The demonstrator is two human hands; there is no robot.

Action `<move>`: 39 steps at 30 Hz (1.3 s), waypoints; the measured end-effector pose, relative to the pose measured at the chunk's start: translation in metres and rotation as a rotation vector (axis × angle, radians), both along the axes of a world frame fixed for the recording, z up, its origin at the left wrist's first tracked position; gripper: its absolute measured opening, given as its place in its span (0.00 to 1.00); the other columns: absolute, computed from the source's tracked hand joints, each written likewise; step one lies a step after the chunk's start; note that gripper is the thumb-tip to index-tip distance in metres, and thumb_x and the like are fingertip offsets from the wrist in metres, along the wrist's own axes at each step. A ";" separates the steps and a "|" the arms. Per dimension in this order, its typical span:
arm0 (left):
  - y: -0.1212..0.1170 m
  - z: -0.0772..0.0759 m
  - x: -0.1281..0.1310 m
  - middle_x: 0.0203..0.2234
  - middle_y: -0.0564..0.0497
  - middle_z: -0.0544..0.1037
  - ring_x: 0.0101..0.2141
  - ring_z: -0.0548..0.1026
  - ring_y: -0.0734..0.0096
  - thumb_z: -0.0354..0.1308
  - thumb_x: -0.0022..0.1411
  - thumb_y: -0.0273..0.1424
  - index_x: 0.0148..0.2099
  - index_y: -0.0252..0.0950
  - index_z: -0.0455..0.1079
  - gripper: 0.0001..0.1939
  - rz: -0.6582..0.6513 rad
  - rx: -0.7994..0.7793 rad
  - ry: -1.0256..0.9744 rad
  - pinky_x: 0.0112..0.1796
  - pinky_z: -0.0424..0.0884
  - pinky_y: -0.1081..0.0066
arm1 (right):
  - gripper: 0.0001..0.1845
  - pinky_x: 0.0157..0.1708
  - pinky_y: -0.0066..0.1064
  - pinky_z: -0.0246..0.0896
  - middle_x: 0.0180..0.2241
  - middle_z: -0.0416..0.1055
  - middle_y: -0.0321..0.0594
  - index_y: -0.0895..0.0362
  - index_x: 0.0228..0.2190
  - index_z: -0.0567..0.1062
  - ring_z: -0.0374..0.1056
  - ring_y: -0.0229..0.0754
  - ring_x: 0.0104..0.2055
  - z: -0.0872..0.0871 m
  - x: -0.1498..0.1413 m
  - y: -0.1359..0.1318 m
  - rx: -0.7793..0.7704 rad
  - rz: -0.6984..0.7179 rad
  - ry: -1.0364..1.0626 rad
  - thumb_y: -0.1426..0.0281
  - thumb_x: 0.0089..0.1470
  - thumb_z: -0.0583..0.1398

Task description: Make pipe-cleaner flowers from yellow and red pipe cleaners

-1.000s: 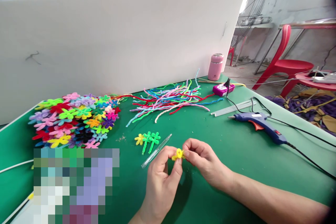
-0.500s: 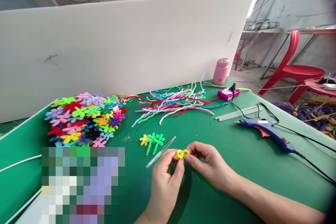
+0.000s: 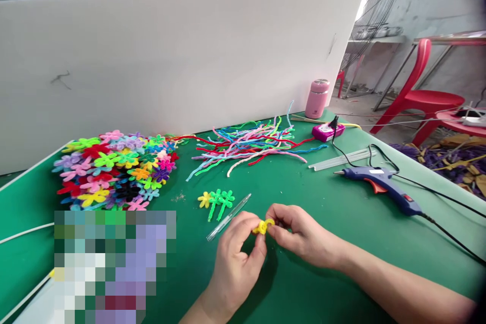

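Note:
A yellow pipe cleaner (image 3: pixel 262 227), bent into small loops, is pinched between my two hands above the green table. My left hand (image 3: pixel 240 248) is closed on its looped part with thumb and fingertips. At its right end, my right hand (image 3: pixel 294 230) grips a curved piece of the same pipe cleaner. Just beyond my left hand lies a clear pen-like tube (image 3: pixel 229 216). Beside that tube are two green pipe-cleaner stems with petals (image 3: pixel 220 202) and a small yellow flower (image 3: pixel 204 199).
A heap of colourful pipe-cleaner flowers (image 3: pixel 114 169) sits at left, loose pipe cleaners (image 3: pixel 250 144) at the back. On the right lie a blue glue gun (image 3: pixel 379 185) with its cable, clear glue sticks (image 3: pixel 337 161) and a purple box (image 3: pixel 327 132). A pink flask (image 3: pixel 317 98) stands by the white board (image 3: pixel 170 61).
The yellow loops have turned between my fingers, and the right end now shows as an open curve. My view has shifted slightly, moving the scene a little left and up.

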State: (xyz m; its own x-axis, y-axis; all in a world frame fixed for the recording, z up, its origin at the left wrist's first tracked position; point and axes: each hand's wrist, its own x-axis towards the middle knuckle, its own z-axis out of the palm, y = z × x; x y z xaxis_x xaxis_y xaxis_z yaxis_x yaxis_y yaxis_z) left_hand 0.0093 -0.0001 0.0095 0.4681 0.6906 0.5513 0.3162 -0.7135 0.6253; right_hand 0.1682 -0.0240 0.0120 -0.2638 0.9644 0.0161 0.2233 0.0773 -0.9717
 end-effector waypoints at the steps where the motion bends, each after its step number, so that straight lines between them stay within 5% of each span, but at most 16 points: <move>1: 0.000 0.000 0.000 0.28 0.50 0.73 0.30 0.72 0.72 0.51 0.54 0.20 0.34 0.35 0.66 0.07 -0.008 -0.011 0.002 0.31 0.71 0.74 | 0.07 0.19 0.22 0.44 0.19 0.54 0.28 0.58 0.24 0.62 0.48 0.31 0.21 0.000 0.001 0.000 0.002 0.010 -0.012 0.71 0.52 0.53; 16: 0.002 0.002 -0.002 0.28 0.49 0.71 0.31 0.70 0.71 0.51 0.55 0.20 0.34 0.34 0.66 0.06 -0.080 -0.144 0.015 0.32 0.69 0.73 | 0.08 0.19 0.22 0.42 0.19 0.52 0.28 0.59 0.25 0.62 0.46 0.31 0.21 -0.001 0.007 0.003 -0.024 0.099 0.042 0.68 0.53 0.53; 27: 0.008 0.000 -0.001 0.25 0.54 0.66 0.27 0.64 0.74 0.55 0.57 0.33 0.31 0.35 0.66 0.07 -0.117 -0.813 -0.135 0.29 0.62 0.76 | 0.14 0.20 0.23 0.43 0.20 0.54 0.30 0.60 0.25 0.65 0.48 0.31 0.22 -0.004 0.004 0.004 -0.050 -0.045 0.123 0.62 0.53 0.56; 35: 0.005 -0.001 0.000 0.20 0.55 0.65 0.24 0.62 0.77 0.58 0.56 0.34 0.29 0.33 0.68 0.09 -0.095 -1.029 -0.314 0.27 0.59 0.76 | 0.12 0.25 0.24 0.52 0.25 0.62 0.34 0.61 0.34 0.69 0.55 0.33 0.26 -0.003 0.008 0.006 0.072 -0.088 0.162 0.64 0.52 0.58; 39: 0.006 0.002 0.000 0.20 0.56 0.66 0.23 0.61 0.79 0.58 0.55 0.32 0.30 0.32 0.68 0.07 -0.155 -1.115 -0.362 0.27 0.59 0.76 | 0.09 0.24 0.24 0.52 0.24 0.65 0.35 0.62 0.31 0.72 0.57 0.33 0.24 -0.002 0.006 0.005 0.138 -0.091 0.092 0.68 0.51 0.60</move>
State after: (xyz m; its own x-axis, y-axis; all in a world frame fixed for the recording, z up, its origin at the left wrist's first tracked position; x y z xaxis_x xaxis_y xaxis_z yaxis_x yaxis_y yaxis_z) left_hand 0.0095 0.0056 0.0116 0.5301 0.8235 -0.2019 -0.0490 0.2675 0.9623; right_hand 0.1739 -0.0190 0.0103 -0.1669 0.9713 0.1697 0.1457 0.1945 -0.9700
